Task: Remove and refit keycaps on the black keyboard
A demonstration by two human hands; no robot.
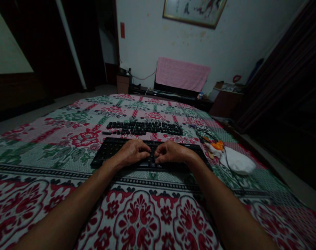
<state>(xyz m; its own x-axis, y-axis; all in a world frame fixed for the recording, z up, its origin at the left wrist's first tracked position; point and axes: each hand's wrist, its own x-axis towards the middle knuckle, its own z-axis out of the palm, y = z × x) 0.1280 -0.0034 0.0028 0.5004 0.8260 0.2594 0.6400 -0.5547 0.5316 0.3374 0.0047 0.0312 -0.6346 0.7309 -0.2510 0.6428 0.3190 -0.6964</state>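
Observation:
A black keyboard (pixel 105 147) lies on the patterned bedspread in front of me, its left part bare of keycaps and dotted with small pale spots. Over its middle, my left hand (pixel 134 152) rests with the fingers curled and the thumb near the index fingertip. Just beside it, my right hand (pixel 170 152) is closed in a pinch, fingertips down at the keyboard. Whatever sits between the fingers of either hand is too small and dark to make out. Beyond the keyboard, loose black keycaps (pixel 163 128) are laid out in rows.
To the right lie a white cloth bundle (pixel 238 161), an orange item (pixel 217 145) and a dark cable (pixel 228 163). The floral bedspread (pixel 139 218) covers the whole surface. At the far wall, a pink towel (pixel 182 74) drapes over a dark flat panel.

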